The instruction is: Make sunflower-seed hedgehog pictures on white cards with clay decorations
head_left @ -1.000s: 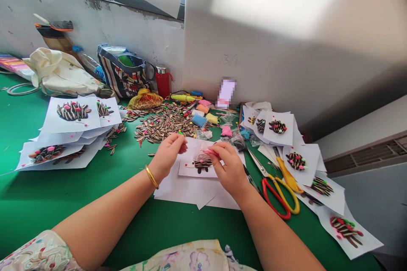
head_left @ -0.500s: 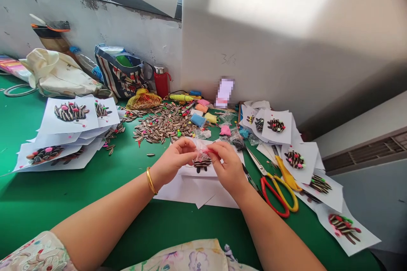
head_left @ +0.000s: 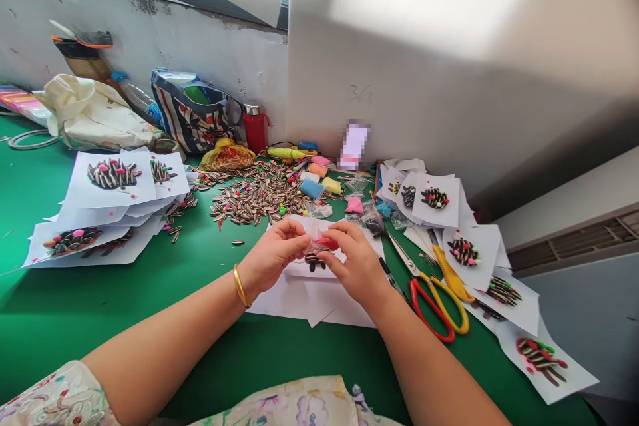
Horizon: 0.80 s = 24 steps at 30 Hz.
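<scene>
Between my two hands is a small clear plastic bag (head_left: 315,234) with red clay in it. My left hand (head_left: 277,254), a gold bracelet on its wrist, pinches the bag's left side. My right hand (head_left: 357,265) has its thumb and fingers around the red clay (head_left: 326,243) at the bag's right side. Just below the bag, a seed figure with dark clay feet (head_left: 315,266) lies on white paper (head_left: 304,299), partly hidden by the bag and fingers.
Scissors (head_left: 434,299) and a yellow cutter (head_left: 449,273) lie right of the paper. Striped seeds (head_left: 249,196) and clay packets (head_left: 312,188) are behind it. Cards with seed figures stand in piles at left (head_left: 90,196) and right (head_left: 474,246). A red bottle (head_left: 255,130) stands behind.
My right thumb and fingers have parted slightly, and more of the red clay shows between them. My left hand keeps its pinch on the bag.
</scene>
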Each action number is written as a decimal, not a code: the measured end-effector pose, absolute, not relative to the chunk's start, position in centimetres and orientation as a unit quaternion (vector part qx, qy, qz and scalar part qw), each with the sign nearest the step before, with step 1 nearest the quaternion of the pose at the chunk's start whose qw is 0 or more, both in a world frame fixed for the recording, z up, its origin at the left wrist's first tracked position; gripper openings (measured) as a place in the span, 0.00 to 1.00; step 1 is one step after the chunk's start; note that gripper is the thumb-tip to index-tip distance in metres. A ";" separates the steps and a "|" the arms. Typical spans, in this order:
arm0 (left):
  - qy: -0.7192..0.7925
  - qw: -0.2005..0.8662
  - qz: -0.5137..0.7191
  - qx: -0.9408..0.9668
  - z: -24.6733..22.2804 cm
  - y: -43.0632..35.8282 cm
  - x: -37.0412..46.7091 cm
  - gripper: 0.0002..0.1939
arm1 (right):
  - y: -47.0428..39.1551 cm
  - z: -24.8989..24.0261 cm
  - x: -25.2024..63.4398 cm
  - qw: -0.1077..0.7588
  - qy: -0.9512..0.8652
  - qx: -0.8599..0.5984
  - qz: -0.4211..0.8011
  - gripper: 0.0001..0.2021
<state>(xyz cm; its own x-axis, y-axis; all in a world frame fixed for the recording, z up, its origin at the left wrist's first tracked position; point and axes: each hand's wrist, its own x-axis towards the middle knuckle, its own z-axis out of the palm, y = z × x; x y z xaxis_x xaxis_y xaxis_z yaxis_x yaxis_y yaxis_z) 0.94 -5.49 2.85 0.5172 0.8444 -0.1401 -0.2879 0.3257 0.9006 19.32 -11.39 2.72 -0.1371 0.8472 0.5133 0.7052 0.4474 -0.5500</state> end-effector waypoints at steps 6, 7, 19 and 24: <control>0.319 0.741 0.381 0.451 3.0 -5.7 1.2 0.15 | -11.4 2.8 19.3 0.377 -0.756 -0.531 0.066 0.08; 0.320 0.743 0.382 0.446 3.0 -5.7 1.2 0.15 | -11.5 2.9 19.3 0.381 -0.756 -0.528 0.062 0.08; 0.373 0.750 0.354 0.417 3.5 -5.6 1.1 0.16 | -11.3 2.5 19.2 0.429 -0.737 -0.519 0.061 0.13; 0.346 0.770 0.354 0.402 3.4 -5.5 0.9 0.22 | -11.4 2.6 19.1 0.421 -0.742 -0.514 0.087 0.10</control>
